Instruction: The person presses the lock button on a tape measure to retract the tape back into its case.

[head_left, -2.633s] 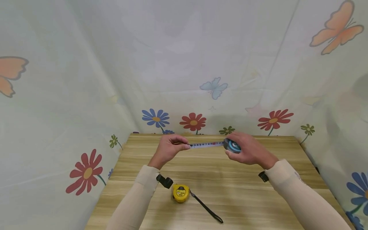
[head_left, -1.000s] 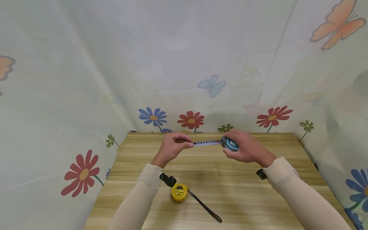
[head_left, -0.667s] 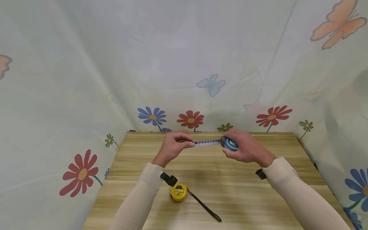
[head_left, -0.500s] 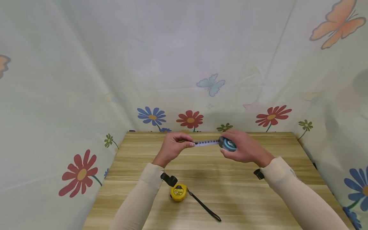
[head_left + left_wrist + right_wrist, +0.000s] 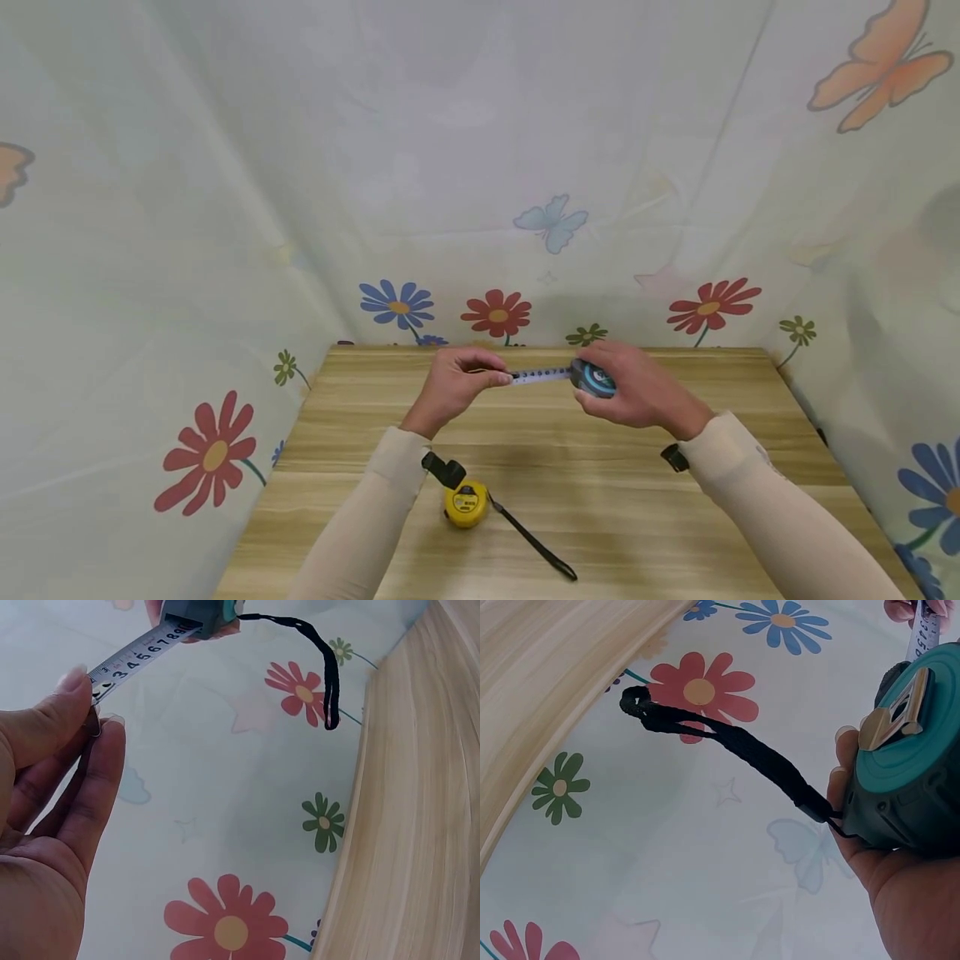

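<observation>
My left hand [image 5: 453,390] pinches the hooked end of a pale tape blade [image 5: 542,375] between thumb and fingers. The right hand [image 5: 641,390] grips the dark grey and teal tape measure [image 5: 594,379] that this blade comes out of. Held above the far part of the table, the blade runs straight between the hands, numbers facing up. In the right wrist view, a metal belt clip [image 5: 900,716] shows on the case's teal face, and a black wrist strap [image 5: 750,754] hangs off it. A yellow tape measure [image 5: 465,507] lies on the table, nearer than both hands.
The yellow tape measure's black strap [image 5: 534,543] stretches across the wood-grain table [image 5: 637,492] toward the near side. Pale curtains [image 5: 450,167] printed with flowers and butterflies surround the table at the back and both sides. Black camera bands [image 5: 444,471] sit at the wrists.
The exposed blade has become shorter, from past ten to about eight or nine. My right hand with the tape measure has come leftward, closer to the left hand, which keeps its pinch.
</observation>
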{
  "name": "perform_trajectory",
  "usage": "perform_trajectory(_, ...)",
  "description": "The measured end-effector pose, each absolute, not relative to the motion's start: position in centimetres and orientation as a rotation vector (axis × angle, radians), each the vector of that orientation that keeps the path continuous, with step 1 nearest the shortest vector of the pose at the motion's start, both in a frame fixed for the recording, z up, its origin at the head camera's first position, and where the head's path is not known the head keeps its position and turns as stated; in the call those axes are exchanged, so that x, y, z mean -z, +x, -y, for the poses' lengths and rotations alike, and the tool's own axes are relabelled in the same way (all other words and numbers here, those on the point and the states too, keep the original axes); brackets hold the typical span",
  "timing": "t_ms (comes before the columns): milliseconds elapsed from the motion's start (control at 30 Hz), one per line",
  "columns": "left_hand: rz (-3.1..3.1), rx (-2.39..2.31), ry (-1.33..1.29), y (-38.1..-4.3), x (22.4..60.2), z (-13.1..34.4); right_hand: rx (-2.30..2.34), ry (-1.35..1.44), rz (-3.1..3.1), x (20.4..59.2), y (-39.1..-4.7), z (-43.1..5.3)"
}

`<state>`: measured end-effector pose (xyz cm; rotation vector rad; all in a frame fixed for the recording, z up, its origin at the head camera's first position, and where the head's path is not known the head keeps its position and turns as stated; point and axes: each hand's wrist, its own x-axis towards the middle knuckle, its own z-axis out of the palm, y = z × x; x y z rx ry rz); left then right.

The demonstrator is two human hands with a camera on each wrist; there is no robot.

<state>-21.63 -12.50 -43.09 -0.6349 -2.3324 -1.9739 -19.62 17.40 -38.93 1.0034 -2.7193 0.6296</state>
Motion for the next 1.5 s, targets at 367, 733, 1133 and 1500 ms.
perform_trajectory(367, 2.351, 1.971, -0.64, -21.6, 43.1, 12.1, -0.637, 0.984, 2.745, 39.2, -19.5, -17.4)
perform_trajectory(733, 2.365, 1.956, -0.638, -21.9, 43.3, 11.8, -0.657, 1.001, 2.726, 39.3, -19.6, -17.2)
perform_trajectory(1133, 2.367, 1.962, -0.652, -21.6, 43.0, 11.5, -0.657, 1.016, 2.72, 39.2, -19.4, -16.7)
perform_trajectory(1500, 2.369, 1.949, -0.667, -21.4, 43.2, 11.2, -0.663, 1.048, 2.685, 39.3, -19.4, -16.5)
